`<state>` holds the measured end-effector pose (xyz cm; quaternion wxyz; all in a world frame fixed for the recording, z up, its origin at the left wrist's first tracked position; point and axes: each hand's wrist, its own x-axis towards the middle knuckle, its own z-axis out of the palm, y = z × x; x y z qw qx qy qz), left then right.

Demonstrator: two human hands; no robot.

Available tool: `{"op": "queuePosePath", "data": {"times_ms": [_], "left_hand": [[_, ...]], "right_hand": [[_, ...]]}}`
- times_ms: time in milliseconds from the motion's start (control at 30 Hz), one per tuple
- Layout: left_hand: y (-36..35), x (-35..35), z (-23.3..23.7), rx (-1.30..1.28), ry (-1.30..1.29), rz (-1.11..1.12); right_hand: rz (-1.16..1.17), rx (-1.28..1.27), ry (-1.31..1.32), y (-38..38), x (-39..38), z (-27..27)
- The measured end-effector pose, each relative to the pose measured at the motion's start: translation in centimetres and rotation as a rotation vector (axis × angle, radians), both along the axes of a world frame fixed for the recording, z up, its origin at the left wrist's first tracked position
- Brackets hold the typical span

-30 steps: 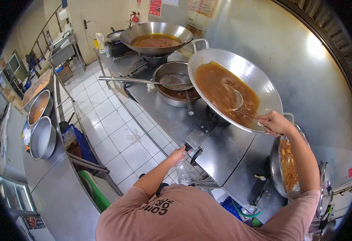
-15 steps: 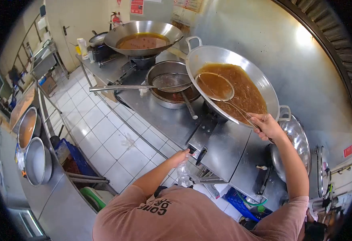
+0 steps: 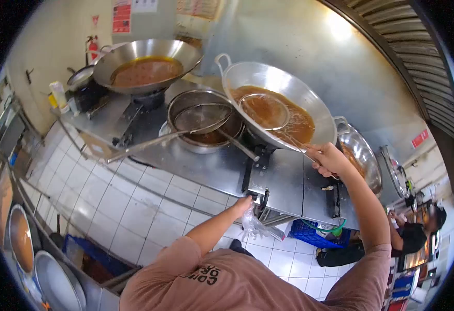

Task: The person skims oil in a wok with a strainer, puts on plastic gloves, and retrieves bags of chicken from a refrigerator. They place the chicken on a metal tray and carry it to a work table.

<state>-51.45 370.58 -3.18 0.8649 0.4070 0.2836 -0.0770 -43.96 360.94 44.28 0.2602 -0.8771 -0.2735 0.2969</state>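
Observation:
My right hand (image 3: 328,159) is closed round the thin handle of a skimmer (image 3: 264,111). The skimmer's round mesh head lies in brown, foaming oil (image 3: 306,129) inside a big two-handled wok (image 3: 299,90). Low at the stove's front edge, my left hand (image 3: 242,205) is closed, its fingertips against a dark burner knob (image 3: 253,196). A clear plastic glove (image 3: 253,226) hangs from that hand. Left of the wok, a long-handled strainer (image 3: 198,118) rests across a deep metal pot (image 3: 178,106).
A second wok (image 3: 178,49) of oil stands at the back left. Right of my wok is a shiny metal bowl (image 3: 367,155). A person in black (image 3: 411,236) is at the far right. Metal basins (image 3: 56,282) line the left counter; a blue crate (image 3: 312,236) sits below the stove.
My view has swung right, bringing the person in black into sight. The skimmer's head is still in the oil, and my left hand stays at the knob with the glove dangling.

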Motion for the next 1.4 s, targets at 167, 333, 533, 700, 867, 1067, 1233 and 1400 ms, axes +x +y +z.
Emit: {"op": "queuePosePath", "data": {"times_ms": [167,333,533,700,867,1067,1233,1400], "left_hand": [[-0.9,-0.4,2.0,-0.176,0.058,0.071],[-1.1,-0.3,2.8,-0.162,0.121,0.100],[-2.2,0.7,0.4,-0.238,0.080,0.112],[-5.7,3.0,-1.4,-0.138,-0.001,0.314],[-5.8,1.0,1.7,0.130,-0.028,0.456],[-7.4,2.7,-0.4,0.125,-0.142,0.552],[-5.3,0.6,1.2,0.042,-0.105,0.342],[-3.4,-0.6,1.4,0.310,-0.181,0.221]], "right_hand": [[-0.034,0.004,-0.069,0.4,-1.6,-0.8],[-0.086,0.009,-0.091,1.3,-3.1,-0.4],[0.027,0.036,-0.193,1.4,-3.7,0.5],[0.042,-0.031,-0.253,3.6,-4.2,-0.7],[-0.122,-0.101,-0.261,4.6,-4.8,-1.4],[-0.235,-0.141,-0.223,5.2,-4.5,-3.3],[-0.263,-0.116,-0.194,7.0,-5.9,-2.7],[-0.245,-0.079,-0.186,7.5,-6.9,-2.2]]}}
